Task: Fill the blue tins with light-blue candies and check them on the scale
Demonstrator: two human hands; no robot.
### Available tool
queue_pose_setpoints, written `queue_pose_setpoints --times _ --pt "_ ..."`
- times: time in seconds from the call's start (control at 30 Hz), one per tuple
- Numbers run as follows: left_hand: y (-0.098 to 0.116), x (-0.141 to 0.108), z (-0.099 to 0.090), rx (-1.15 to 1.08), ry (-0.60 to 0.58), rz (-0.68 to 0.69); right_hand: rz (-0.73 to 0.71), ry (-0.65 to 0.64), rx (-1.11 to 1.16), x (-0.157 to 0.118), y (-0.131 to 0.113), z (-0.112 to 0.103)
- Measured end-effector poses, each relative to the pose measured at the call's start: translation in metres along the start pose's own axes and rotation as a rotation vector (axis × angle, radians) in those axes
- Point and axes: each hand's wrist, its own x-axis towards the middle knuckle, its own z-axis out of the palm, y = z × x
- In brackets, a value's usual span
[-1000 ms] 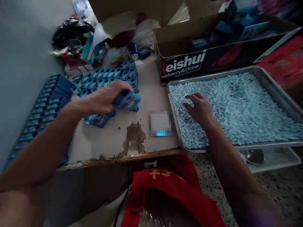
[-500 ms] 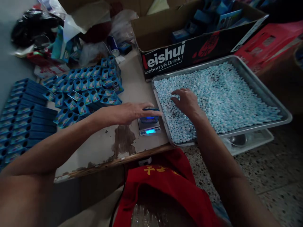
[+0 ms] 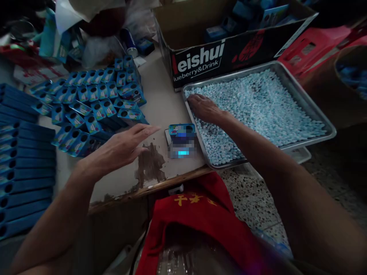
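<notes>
On a small digital scale (image 3: 182,152) with a lit display stands a small blue box (image 3: 181,129). My left hand (image 3: 123,147) hovers over the table to the left of the scale, fingers apart and nothing in it. My right hand (image 3: 204,108) reaches into the left part of a metal tray (image 3: 329,133) full of pale blue and white pieces (image 3: 258,110); its fingertips are low among the pieces and what they hold, if anything, cannot be made out. Many blue boxes (image 3: 99,110) with round holes stand in rows left of my left hand.
A black-sided cardboard box (image 3: 197,63) with blue boxes inside stands behind the tray. More blue boxes (image 3: 25,168) are stacked at far left. A can (image 3: 129,42) and plastic bags lie at the back. A red stool (image 3: 304,49) is at the right.
My left hand has let go of the blue box on the scale and moved left. My right hand has moved left and back within the tray. The view has shifted slightly.
</notes>
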Motion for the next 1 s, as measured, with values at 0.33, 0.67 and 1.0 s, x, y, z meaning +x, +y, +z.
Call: queue_pose_setpoints --times 0.33,0.67,1.0 --pt "-0.024 -0.046 0.037 -0.038 0.063 -0.072 0.048 -0.262 -0.041 -0.085 0.004 -0.03" --pt "0.001 -0.015 0.052 -0.035 -0.058 -0.118 0.744 -0.068 1.341 -0.128 0.025 -0.039" --pt "0.004 0.025 0.101 -0.432 0.391 -0.323 0.429 -0.078 0.821 -0.124 0.005 -0.036"
